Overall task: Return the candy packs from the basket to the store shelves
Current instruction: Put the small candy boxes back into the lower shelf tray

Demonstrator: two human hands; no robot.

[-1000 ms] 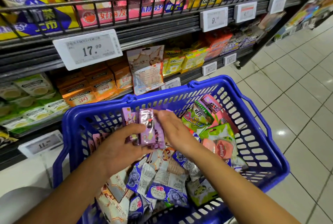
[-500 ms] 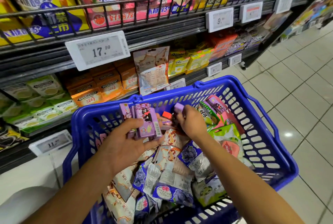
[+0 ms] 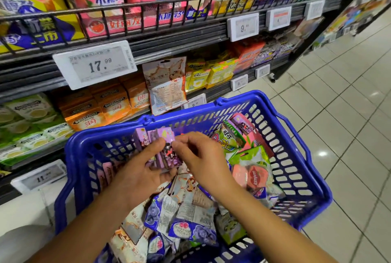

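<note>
Left hand (image 3: 137,173) grips fan of small purple candy boxes (image 3: 157,148) upright over blue plastic basket (image 3: 300,188). Right hand (image 3: 201,156) pinches rightmost box top. Shelves (image 3: 169,51) far-left, left hand nearer.

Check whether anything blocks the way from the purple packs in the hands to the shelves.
Nothing visible does. The left hand grips the purple packs above the blue basket, the right hand pinching their top edge. Open air lies between them and the shelves.
</note>
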